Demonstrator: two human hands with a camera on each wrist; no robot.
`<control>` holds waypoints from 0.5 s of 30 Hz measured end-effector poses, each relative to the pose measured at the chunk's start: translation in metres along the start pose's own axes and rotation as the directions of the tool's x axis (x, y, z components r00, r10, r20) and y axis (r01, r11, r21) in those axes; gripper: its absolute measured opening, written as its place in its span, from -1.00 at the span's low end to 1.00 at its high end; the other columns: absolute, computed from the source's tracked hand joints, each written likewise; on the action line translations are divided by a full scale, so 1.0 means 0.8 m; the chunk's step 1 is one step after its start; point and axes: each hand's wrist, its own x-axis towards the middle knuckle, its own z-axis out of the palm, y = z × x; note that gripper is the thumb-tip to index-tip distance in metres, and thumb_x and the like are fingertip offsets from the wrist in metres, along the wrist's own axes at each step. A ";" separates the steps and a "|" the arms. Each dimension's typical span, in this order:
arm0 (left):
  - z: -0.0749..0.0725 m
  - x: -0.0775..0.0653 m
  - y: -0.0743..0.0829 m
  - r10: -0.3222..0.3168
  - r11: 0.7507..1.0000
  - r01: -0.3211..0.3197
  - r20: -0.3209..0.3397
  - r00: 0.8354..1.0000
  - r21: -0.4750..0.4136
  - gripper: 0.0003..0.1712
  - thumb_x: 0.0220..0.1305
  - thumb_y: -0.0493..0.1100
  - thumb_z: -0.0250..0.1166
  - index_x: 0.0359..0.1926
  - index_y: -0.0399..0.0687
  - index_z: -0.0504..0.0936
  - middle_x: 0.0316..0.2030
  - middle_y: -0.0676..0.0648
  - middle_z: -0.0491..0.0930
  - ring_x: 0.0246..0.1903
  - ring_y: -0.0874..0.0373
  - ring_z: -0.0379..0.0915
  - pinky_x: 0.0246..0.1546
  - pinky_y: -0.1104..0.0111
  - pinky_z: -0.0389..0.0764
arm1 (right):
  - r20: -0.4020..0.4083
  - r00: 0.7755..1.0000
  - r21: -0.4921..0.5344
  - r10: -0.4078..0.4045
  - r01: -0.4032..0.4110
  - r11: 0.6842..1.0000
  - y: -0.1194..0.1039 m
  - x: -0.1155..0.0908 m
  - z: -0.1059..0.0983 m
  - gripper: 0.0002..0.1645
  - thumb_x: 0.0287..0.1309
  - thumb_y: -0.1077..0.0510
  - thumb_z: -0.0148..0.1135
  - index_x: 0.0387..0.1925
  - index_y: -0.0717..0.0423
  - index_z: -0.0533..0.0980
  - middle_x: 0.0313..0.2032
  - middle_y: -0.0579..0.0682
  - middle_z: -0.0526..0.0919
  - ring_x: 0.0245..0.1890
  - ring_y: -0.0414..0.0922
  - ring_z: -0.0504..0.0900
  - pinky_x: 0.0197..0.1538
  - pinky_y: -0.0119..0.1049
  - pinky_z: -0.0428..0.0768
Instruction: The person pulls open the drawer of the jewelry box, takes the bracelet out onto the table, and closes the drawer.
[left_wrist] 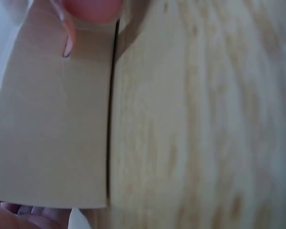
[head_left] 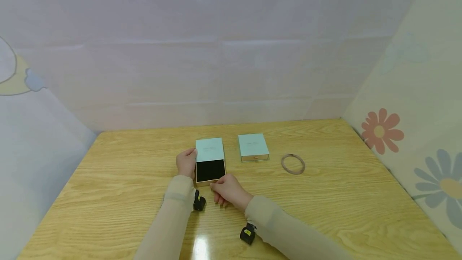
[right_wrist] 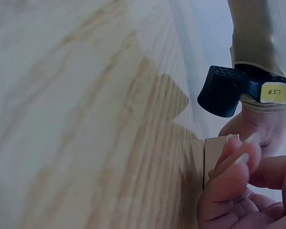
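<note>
A light-blue drawer gift box [head_left: 209,150] lies on the table with its drawer [head_left: 210,170] pulled partly out, showing a black lining. My left hand [head_left: 186,162] grips the box by its left side. At the front of the drawer, my right hand [head_left: 230,190] pinches the small ribbon pull [left_wrist: 69,40] that comes out of a slot in the plain drawer front [left_wrist: 52,129]. Curled fingers [right_wrist: 229,188] of the right hand show beside the drawer front in the right wrist view.
A second light-blue drawer box [head_left: 253,146], closed, sits to the right. Beyond it lies a brownish-pink ring-shaped bangle [head_left: 293,164]. The wooden table [head_left: 346,204] meets a cloth-covered wall [head_left: 216,71] at the back, with flower-printed cloth on the right.
</note>
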 end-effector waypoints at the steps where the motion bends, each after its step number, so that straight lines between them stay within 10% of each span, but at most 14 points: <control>1: 0.000 0.000 0.000 0.001 1.000 -0.001 0.003 1.000 0.002 -0.62 0.44 -0.34 0.05 0.19 -0.48 0.47 0.24 -0.41 0.37 0.31 -0.22 0.18 0.32 0.08 0.28 | -0.002 1.000 -0.001 0.005 -0.005 1.000 0.000 0.000 0.000 -0.45 0.36 0.24 0.09 -0.79 0.33 0.49 -0.84 -0.09 0.44 -0.86 -0.27 0.33 -0.78 -0.50 0.34; 15: 0.001 -0.003 0.001 0.002 1.000 -0.002 0.005 1.000 -0.014 -0.62 0.44 -0.34 0.06 0.18 -0.50 0.47 0.24 -0.41 0.37 0.32 -0.21 0.18 0.33 0.11 0.28 | -0.016 0.999 0.021 0.051 -0.050 0.999 -0.002 0.003 0.004 -0.51 0.35 0.27 0.07 -0.71 0.40 0.53 -0.84 -0.09 0.46 -0.88 -0.29 0.31 -0.79 -0.52 0.30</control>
